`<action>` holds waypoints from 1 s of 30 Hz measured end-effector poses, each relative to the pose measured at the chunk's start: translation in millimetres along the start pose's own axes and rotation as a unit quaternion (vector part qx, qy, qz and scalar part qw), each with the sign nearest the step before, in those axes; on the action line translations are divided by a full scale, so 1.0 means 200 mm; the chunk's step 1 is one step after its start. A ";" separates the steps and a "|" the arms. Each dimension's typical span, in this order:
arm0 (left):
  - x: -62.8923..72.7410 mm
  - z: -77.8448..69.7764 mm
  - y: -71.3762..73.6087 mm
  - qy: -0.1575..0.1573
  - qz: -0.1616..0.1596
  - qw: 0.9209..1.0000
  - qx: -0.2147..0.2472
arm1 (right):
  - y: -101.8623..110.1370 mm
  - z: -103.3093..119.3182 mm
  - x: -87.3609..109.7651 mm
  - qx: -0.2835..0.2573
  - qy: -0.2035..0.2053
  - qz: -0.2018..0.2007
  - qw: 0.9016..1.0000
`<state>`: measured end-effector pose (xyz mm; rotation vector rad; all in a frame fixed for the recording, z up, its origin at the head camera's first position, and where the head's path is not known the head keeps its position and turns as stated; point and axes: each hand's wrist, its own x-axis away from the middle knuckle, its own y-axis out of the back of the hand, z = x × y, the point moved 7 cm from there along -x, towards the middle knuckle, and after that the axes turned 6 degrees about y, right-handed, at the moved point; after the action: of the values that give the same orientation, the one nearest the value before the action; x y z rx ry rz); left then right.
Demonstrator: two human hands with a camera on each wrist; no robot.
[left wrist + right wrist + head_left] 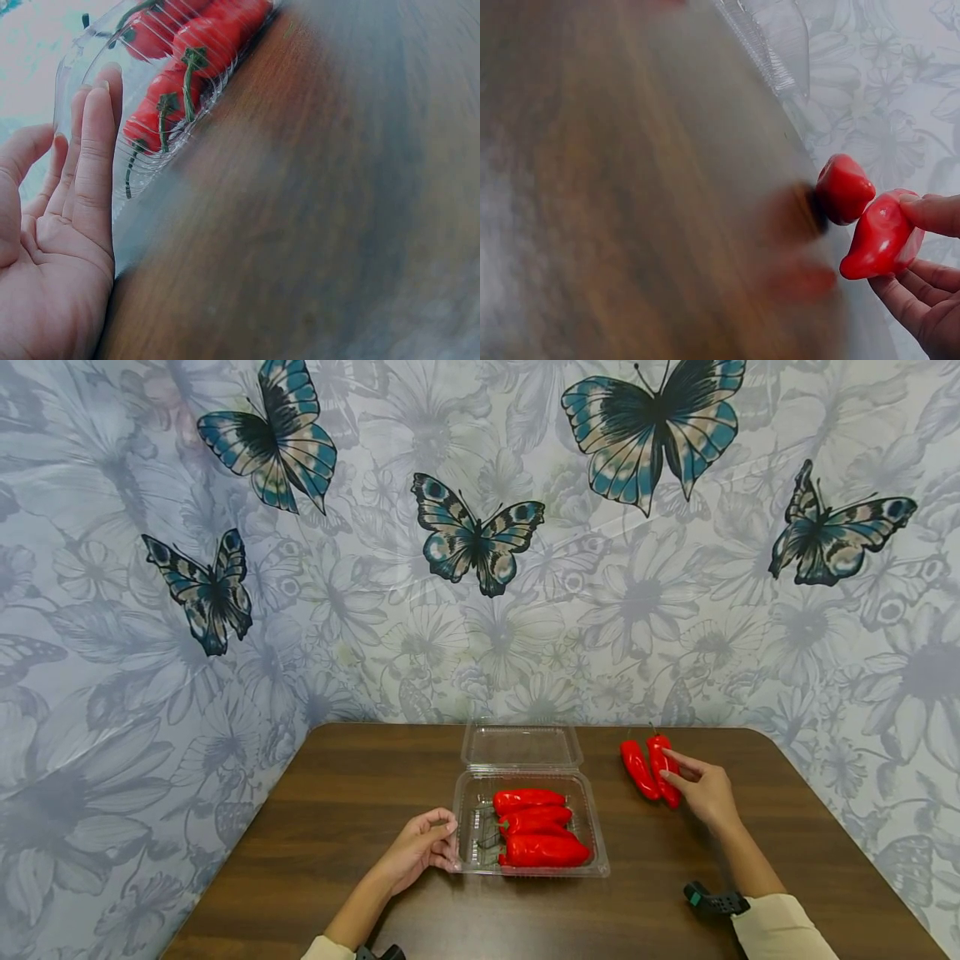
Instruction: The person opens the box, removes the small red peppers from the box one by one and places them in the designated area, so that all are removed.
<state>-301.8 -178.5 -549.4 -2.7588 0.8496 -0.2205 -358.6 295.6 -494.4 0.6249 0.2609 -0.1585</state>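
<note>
Between the thumb and fingers of my right hand (707, 792), a red pepper (663, 770) is pinched at the table's right side. A second red pepper (639, 771) lies just left of it; both also show in the right wrist view, the pinched red pepper (881, 236) nearer the hand. My left hand (422, 845) pinches the left rim of a clear plastic clamshell container (467, 810), whose lid (521, 745) is folded back. Several red peppers (543, 850) lie crosswise in its base, green stems toward the left.
The dark wooden table (360, 785) reaches back to a wall (375, 652) with floral paper and butterfly prints. A black wrist strap (716, 902) is on the right forearm, near the cream sleeve.
</note>
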 end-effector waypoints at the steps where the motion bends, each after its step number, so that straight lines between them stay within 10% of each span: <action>1: 0.00 0.00 0.00 0.000 0.000 1.000 0.000 | 0.00 -0.01 0.00 0.001 -0.001 0.000 1.000; 30: 0.00 0.00 0.00 0.008 -0.007 1.000 0.003 | -0.02 -0.04 0.01 0.002 -0.020 0.026 0.999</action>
<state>-301.5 -178.3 -549.8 -2.7606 0.8329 -0.2465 -359.7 298.4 -503.4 0.6321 0.2048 -0.1210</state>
